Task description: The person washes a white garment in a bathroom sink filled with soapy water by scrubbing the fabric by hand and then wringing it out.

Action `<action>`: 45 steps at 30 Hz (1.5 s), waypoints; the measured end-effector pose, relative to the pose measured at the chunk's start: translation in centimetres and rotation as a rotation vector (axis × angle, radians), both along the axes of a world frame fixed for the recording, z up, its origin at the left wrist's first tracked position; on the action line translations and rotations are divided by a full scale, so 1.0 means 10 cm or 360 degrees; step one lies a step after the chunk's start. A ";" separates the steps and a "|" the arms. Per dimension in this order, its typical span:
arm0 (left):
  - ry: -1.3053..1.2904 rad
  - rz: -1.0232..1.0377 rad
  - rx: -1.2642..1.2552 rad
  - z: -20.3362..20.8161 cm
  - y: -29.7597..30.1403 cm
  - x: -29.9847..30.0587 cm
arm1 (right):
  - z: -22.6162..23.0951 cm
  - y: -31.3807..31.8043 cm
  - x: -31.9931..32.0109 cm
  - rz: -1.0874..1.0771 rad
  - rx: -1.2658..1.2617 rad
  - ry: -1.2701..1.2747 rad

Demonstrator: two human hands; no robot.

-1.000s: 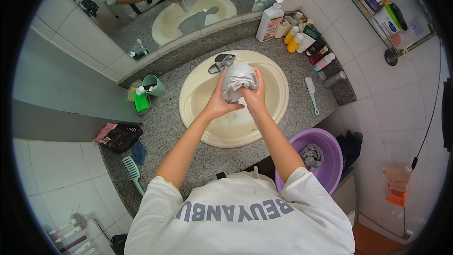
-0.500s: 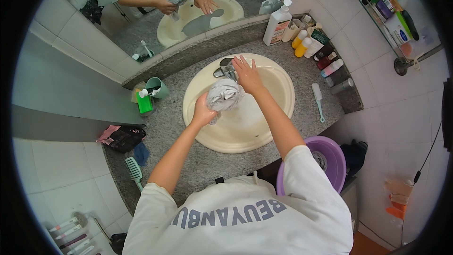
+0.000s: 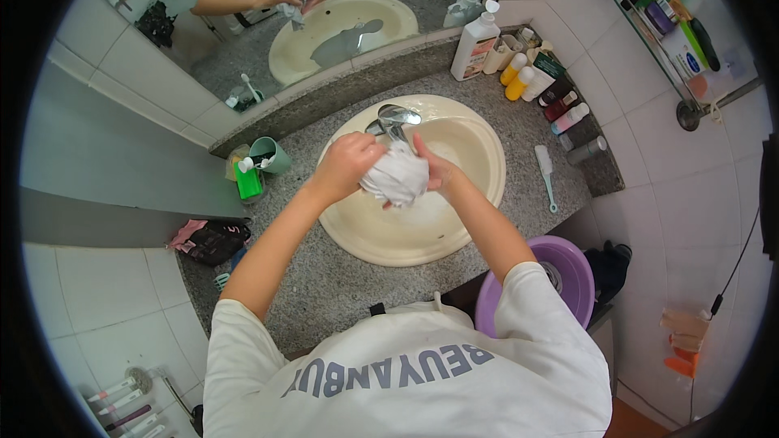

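A bunched light grey cloth [image 3: 397, 176] is held over the cream oval sink [image 3: 492, 146]. My left hand [image 3: 350, 164] is closed on its left side, with the fingers curled over the top. Against its right side, my right hand [image 3: 439, 170] grips the bundle, thumb pointing up; some of its fingers are hidden behind the cloth. Just beyond the bundle stands the chrome faucet [image 3: 399, 116], touched by neither hand. The mirror [image 3: 243, 49] also shows both hands on the cloth.
A white pump bottle [image 3: 476, 42] and several small bottles line the back right of the counter. A brush [image 3: 546, 178] lies right of the sink. At left stand a green cup [image 3: 270, 156] and a green bottle [image 3: 248, 180]. A purple basin [image 3: 580, 276] sits low at right.
My right hand has left the faucet and come down onto the cloth's right side. The faucet lever has shifted. My left hand has turned over the top of the bundle.
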State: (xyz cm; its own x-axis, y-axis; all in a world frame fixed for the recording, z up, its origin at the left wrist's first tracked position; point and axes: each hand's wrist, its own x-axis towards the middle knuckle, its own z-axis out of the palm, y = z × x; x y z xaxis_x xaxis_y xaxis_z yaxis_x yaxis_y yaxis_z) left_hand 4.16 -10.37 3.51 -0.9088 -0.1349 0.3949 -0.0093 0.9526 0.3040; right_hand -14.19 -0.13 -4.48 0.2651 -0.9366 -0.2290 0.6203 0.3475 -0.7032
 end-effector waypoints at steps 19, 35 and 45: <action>-0.0692 0.0433 0.0400 -0.49 -0.11 -0.22 | 0.46 0.18 0.21 -0.0136 -0.0481 0.2713; 0.0332 -0.0193 0.3335 -0.34 0.07 0.03 | 0.84 0.14 0.28 -0.1038 -0.0642 0.2821; 0.0537 -0.0005 0.4002 -0.14 0.26 -0.10 | 0.89 0.10 0.81 -0.1355 -0.0996 0.2175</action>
